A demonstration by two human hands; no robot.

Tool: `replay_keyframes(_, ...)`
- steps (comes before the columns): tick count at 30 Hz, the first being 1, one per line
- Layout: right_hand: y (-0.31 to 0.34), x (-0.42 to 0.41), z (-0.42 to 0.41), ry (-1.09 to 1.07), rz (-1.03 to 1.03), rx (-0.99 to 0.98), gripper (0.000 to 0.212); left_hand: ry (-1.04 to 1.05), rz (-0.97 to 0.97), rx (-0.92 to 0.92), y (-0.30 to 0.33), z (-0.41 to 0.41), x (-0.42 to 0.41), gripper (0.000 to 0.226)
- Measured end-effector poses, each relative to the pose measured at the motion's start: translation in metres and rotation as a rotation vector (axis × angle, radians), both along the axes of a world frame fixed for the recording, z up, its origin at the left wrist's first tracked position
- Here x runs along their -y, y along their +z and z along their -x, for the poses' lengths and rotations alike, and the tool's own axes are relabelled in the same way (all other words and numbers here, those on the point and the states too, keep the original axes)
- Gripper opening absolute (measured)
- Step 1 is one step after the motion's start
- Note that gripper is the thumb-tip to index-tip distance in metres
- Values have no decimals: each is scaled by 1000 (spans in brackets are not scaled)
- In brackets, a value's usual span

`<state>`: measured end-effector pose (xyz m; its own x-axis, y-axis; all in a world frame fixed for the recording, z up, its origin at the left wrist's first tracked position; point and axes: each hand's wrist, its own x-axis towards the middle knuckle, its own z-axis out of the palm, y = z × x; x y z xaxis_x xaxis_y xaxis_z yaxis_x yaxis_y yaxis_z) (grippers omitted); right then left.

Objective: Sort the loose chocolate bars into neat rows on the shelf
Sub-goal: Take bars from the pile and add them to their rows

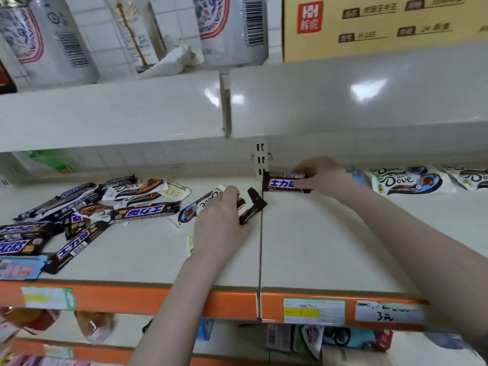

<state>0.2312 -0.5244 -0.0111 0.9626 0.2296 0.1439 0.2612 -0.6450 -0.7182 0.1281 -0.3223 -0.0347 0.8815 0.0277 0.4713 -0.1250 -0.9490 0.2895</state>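
A loose pile of Snickers and Dove bars [87, 207] lies on the left half of the white shelf [317, 247]. My right hand [323, 175] grips a dark Snickers bar [280, 184] at the back of the shelf, just right of the seam between the shelf panels. My left hand [220, 223] rests on a dark bar [252, 207] beside the seam, fingers curled over it. A white Dove pack [196, 207] lies partly under that hand. More Dove packs [406, 180] sit in a row at the back right.
An upper shelf [343, 101] overhangs close above and carries large cans and a yellow carton [383, 25]. The orange front rail [237, 302] bears price labels. A slotted upright post [261, 159] stands at the back by the seam. A light-blue pack [18, 268] lies front left.
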Motion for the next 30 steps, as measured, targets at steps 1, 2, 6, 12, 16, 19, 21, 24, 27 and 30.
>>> replay_keyframes(1,-1,-6,-8,-2,-20,-21,21,-7,3,-1,0,-1,-1,37)
replay_keyframes(2,-4,-10,-16,-8,-29,-32,23,-16,7,-3,1,-1,-1,38)
replay_keyframes(6,-18,-17,-41,17,9,-39,19,-32,6,-34,2,1,-3,38)
replay_keyframes(12,-29,-13,-54,51,12,-7,8,-47,-12,-73,1,-1,-3,37)
replay_keyframes(16,-33,-10,-56,67,92,57,10,-55,-28,-85,1,-3,-1,35)
replay_keyframes(19,-33,-6,-59,46,230,111,16,-60,-24,-78,1,-5,1,36)
replay_keyframes(21,-37,-4,-60,52,246,95,18,-59,-34,-76,0,-6,3,36)
replay_keyframes(24,-42,-2,-61,47,196,110,20,-56,-38,-78,0,-7,5,35)
replay_keyframes(27,-44,1,-59,54,204,154,22,-47,-35,-85,0,-7,7,33)
replay_keyframes(30,-47,8,-58,83,211,164,23,-37,-44,-95,1,-7,8,32)
